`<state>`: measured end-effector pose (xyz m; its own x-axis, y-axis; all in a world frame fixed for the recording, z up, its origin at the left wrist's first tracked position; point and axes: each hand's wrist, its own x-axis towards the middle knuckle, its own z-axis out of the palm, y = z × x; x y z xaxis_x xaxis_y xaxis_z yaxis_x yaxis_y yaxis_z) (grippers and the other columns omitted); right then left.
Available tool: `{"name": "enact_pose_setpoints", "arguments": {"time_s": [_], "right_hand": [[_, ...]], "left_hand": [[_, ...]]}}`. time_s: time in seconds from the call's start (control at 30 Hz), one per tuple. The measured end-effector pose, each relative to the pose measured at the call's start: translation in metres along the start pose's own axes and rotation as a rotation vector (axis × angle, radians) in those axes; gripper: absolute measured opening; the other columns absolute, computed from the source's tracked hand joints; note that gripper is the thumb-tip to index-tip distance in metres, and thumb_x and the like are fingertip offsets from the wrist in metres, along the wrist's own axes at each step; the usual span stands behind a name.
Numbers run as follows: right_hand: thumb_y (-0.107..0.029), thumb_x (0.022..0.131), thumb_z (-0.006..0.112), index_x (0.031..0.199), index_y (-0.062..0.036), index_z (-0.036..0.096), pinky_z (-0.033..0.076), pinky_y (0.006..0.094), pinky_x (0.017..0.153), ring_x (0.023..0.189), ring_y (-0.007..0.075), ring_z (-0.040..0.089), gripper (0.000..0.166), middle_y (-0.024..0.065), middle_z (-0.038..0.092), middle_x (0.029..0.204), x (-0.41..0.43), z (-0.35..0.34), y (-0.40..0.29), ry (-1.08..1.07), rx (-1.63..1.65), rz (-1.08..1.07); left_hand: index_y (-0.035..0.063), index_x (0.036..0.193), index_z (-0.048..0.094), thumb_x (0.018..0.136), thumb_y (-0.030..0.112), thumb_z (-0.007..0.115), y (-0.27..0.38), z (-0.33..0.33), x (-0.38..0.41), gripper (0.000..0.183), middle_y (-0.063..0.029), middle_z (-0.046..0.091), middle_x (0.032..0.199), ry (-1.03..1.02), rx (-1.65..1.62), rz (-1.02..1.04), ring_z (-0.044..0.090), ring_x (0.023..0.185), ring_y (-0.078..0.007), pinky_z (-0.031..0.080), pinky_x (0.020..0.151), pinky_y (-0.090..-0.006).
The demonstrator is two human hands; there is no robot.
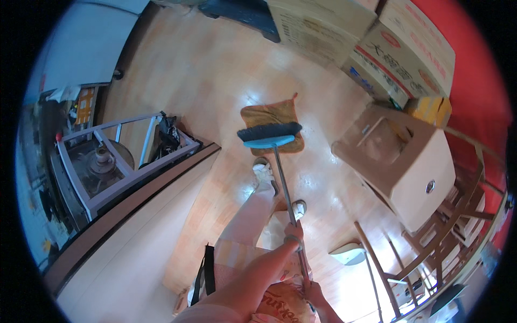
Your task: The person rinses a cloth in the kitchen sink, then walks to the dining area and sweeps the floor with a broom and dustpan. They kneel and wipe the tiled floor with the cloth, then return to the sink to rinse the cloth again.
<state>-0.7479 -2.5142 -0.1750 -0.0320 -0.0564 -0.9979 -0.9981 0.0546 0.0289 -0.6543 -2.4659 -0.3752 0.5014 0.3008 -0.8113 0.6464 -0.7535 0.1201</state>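
A push broom with a blue head and dark bristles rests on a brown cloth that lies on the floor. Its long handle runs back toward my body. Midway along that handle, my left hand is wrapped around it, with a band on the wrist. My right hand grips near the handle's upper end, beside my apron. The cloth is a little rumpled, and the broom head hides part of it. My two white shoes stand just behind the broom.
Cardboard boxes are stacked at the upper right. A brown cabinet stands below them, near wooden chairs. At left are a low partition and a metal frame. A white dustpan lies at lower right.
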Motion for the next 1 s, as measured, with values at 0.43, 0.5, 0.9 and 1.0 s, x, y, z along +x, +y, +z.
{"name": "enact_pose_setpoints", "arguments": {"time_s": [0.43, 0.5, 0.9, 1.0], "right_hand": [[-0.045, 0.083, 0.039, 0.053, -0.0059, 0.048, 0.027, 0.0249, 0.029, 0.03, 0.0106, 0.035, 0.05, 0.0002, 0.039, 0.041, -0.001, 0.072, 0.078, 0.041, 0.578, 0.259], [-0.041, 0.083, 0.041, 0.052, -0.0027, 0.05, 0.031, 0.0258, 0.033, 0.036, 0.0102, 0.041, 0.05, 0.0019, 0.044, 0.043, 0.009, 0.105, 0.1, 0.13, 0.513, 0.137], [-0.044, 0.083, 0.035, 0.078, 0.0003, 0.055, 0.04, 0.0445, 0.057, 0.065, 0.0393, 0.053, 0.049, 0.0206, 0.055, 0.066, 0.091, 0.071, -0.084, 0.214, 0.44, -0.268], [-0.039, 0.083, 0.037, 0.067, -0.0012, 0.052, 0.039, 0.0352, 0.049, 0.049, 0.0241, 0.051, 0.044, 0.0138, 0.052, 0.054, 0.045, 0.092, -0.002, 0.133, 0.458, -0.107]], "left_hand": [[-0.0022, 0.075, 0.052, 0.078, 0.039, 0.046, -0.073, 0.013, -0.024, 0.042, -0.0249, 0.055, 0.07, -0.101, 0.267, 0.133, 0.054, 0.071, -0.0389, 0.043, 0.06, -0.0454], [-0.0026, 0.076, 0.051, 0.078, 0.04, 0.046, -0.072, 0.0, -0.024, 0.043, -0.0257, 0.054, 0.072, -0.137, 0.292, 0.11, 0.054, 0.072, -0.0392, 0.042, 0.061, -0.0457], [-0.0003, 0.071, 0.055, 0.083, 0.041, 0.035, 0.105, -0.042, 0.108, 0.048, -0.0183, 0.057, 0.062, -0.042, 0.361, 0.348, 0.057, 0.062, -0.0333, 0.043, 0.052, -0.0425], [-0.0019, 0.076, 0.056, 0.084, 0.038, 0.03, 0.047, -0.027, 0.032, 0.048, -0.0222, 0.057, 0.076, -0.142, 0.553, 0.371, 0.056, 0.073, -0.0359, 0.044, 0.06, -0.0437]]}}
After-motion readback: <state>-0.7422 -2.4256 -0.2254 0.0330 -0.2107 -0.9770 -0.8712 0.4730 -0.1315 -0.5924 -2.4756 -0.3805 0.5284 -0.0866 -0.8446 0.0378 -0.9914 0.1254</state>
